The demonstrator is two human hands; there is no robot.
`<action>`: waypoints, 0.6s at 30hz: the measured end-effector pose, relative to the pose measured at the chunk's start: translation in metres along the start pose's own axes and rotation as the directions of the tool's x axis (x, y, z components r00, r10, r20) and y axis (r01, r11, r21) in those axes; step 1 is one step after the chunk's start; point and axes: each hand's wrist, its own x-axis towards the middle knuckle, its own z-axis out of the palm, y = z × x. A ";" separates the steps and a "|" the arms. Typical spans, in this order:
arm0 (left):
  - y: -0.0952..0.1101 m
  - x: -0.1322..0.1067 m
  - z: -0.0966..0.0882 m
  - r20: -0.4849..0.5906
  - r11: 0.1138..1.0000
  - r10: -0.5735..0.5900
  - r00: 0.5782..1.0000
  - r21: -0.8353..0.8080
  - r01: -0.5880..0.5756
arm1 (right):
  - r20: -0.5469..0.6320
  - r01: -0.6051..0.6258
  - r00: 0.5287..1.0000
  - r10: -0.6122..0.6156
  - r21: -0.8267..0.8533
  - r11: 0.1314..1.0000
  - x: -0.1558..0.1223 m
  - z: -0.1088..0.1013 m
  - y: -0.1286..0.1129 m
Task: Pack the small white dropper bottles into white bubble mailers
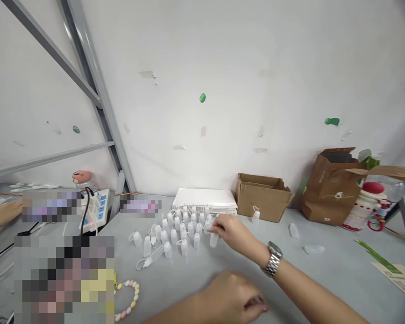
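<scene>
Just 1 view, worn on the head: it looks forward and a little down across the table (pixel 344 256) toward the wall (pixel 256 67) at its far edge, close in, right hand (pixel 234 233) with a bottle (pixel 213 240) mid-frame, left hand (pixel 232 302) at the bottom.

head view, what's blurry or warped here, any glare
Head view: the left hand by the bottom edge is motion-blurred, the right hand at the small white bottles is sharper; light is flat, with faint shadows on the grey table and no harsh glare; the metal shelf posts lean from wide-angle distortion; blocks at left are pixelated.
</scene>
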 end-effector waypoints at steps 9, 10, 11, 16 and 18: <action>-0.010 0.001 -0.001 0.030 0.933 0.188 0.982 0.308 -0.188 | 0.015 0.010 1.000 -0.008 -0.121 0.993 -0.003 0.031 0.006; -0.010 0.001 -0.002 0.036 0.930 0.192 0.981 0.313 -0.193 | 0.004 0.013 1.000 -0.013 -0.119 0.993 -0.006 0.028 0.006; -0.009 0.001 -0.003 0.045 0.927 0.190 0.981 0.321 -0.194 | -0.010 0.018 1.000 -0.019 -0.122 0.992 -0.009 0.025 0.005; -0.008 -0.001 -0.006 0.037 0.919 0.143 0.989 0.366 -0.146 | -0.178 -0.031 0.984 0.003 -0.152 0.988 -0.030 0.002 0.023; -0.009 -0.001 -0.007 0.008 0.914 0.120 0.993 0.389 -0.114 | -0.279 -0.100 0.959 0.053 -0.159 0.982 -0.040 -0.007 0.043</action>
